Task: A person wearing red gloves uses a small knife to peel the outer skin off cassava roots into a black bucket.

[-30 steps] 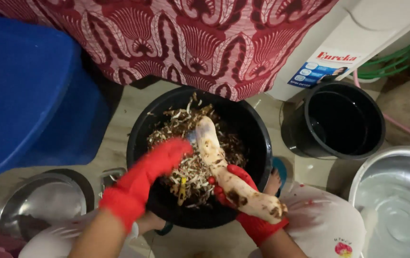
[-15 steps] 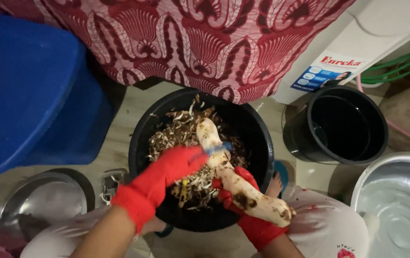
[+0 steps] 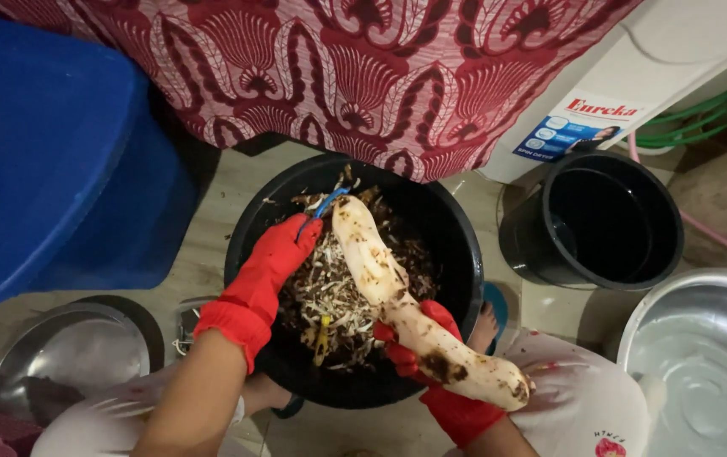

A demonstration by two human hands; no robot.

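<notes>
A long pale root [image 3: 380, 271] with brown patches of skin lies slanted over a black basin [image 3: 465, 245] filled with peelings [image 3: 330, 305]. My right hand [image 3: 441, 315], in a red glove, grips the root from below at its middle; the near thick end sticks out over my knee. My left hand [image 3: 266, 271], also in a red glove, holds a blue peeler [image 3: 323, 206] whose head rests at the root's far tip. Both hands are over the basin.
A big blue tub [image 3: 50, 152] stands at the left, and a black bucket [image 3: 600, 220] to the right of the basin. Steel bowls sit at the lower left [image 3: 67, 355] and lower right [image 3: 702, 364]. A red patterned cloth [image 3: 338, 68] hangs behind, next to a white appliance [image 3: 634, 68].
My left hand has slid the peeler along the root, away from me, from near its middle to the far tip. The right hand keeps its grip on the root.
</notes>
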